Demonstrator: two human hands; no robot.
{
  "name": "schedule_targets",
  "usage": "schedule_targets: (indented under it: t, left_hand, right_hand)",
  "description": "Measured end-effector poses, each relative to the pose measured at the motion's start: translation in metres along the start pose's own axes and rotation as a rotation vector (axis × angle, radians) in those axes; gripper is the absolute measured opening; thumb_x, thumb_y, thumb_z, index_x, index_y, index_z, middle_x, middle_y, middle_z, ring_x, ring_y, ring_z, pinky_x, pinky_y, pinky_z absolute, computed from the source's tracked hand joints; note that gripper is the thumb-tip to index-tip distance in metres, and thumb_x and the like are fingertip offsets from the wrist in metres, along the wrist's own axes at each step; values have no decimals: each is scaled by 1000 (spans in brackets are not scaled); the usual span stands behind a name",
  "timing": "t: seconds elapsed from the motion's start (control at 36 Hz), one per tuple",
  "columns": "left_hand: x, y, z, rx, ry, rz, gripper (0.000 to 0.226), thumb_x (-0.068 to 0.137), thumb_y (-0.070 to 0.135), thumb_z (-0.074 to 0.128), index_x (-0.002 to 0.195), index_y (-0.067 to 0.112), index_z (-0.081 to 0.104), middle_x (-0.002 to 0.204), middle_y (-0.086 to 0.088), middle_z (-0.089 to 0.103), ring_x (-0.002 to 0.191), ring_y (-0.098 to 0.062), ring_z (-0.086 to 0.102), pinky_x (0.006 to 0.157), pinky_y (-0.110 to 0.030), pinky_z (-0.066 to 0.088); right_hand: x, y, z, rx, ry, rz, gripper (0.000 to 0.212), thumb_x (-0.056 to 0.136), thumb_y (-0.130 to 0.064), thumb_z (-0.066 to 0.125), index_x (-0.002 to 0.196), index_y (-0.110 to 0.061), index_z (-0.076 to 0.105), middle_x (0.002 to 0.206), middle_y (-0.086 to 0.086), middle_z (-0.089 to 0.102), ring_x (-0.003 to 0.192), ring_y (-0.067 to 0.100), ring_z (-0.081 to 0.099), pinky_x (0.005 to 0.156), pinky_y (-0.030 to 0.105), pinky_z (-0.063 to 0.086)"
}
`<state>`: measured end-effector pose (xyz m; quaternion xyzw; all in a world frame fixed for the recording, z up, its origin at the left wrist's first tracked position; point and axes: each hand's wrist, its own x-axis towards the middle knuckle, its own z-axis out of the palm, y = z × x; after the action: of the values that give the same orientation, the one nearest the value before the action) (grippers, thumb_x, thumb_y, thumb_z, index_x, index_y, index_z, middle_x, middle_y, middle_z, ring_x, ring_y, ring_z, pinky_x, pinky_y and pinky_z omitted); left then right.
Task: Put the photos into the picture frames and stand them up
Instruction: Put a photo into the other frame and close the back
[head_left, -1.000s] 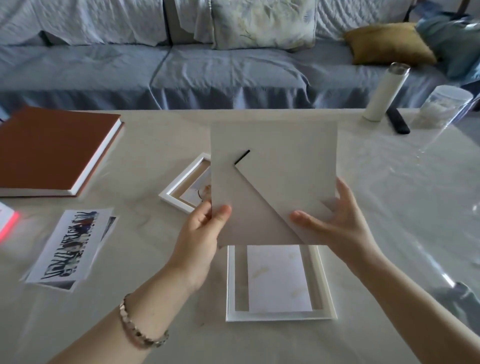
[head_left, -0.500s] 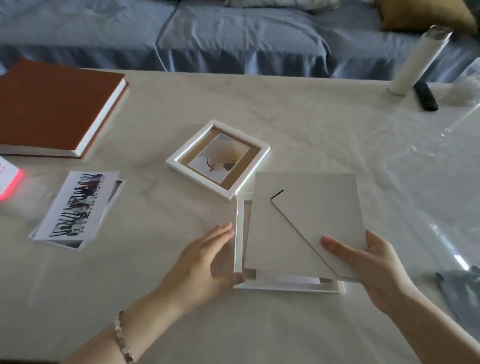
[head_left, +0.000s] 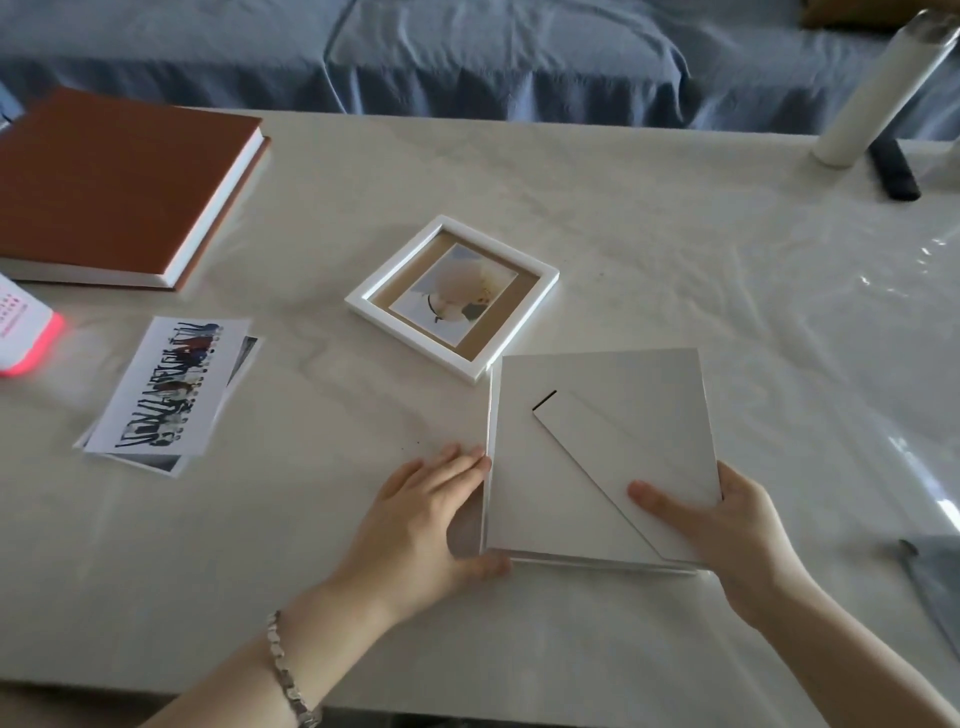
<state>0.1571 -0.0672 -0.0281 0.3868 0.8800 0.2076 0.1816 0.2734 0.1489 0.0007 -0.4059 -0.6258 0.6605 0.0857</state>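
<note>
Backing board (head_left: 597, 441) lies over white frame (head_left: 597, 564) at lower centre-right of bench (head_left: 623, 234), long axis up-down, right hand (head_left: 727, 540) pinching its lower-right corner, left hand (head_left: 421, 519) straight-fingered against frame's left edge, so board probably needs pressing in.
</note>
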Motion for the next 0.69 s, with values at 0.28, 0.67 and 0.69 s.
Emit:
schedule_targets:
  t: [0.28,0.67,0.69]
  left_hand:
    - [0,2,-1,17,4,-24,108,50,83,28,144,31,19,137,32,0,129,16,-4,107,-10,-7]
    - [3,1,-1,61,-25,-28,108,50,81,26,146,31,15,138,33,-11,128,18,-11,104,-9,-9]
    - [3,1,-2,59,-27,-28,109,49,81,26,146,31,15,138,33,-11,127,18,-11,103,-8,-10]
  right_hand:
    - [-3,1,0,-19,-32,38,24,65,-8,79,83,-15,65,64,-10,72,56,6,67,47,17,51]
    - [2,-7,2,-8,-83,89,25,65,-3,77,85,-10,64,66,-5,73,58,11,68,48,19,53]
    - [3,-8,2,-10,-88,91,24,65,-2,77,85,-10,64,66,-5,73,58,11,68,49,20,54]
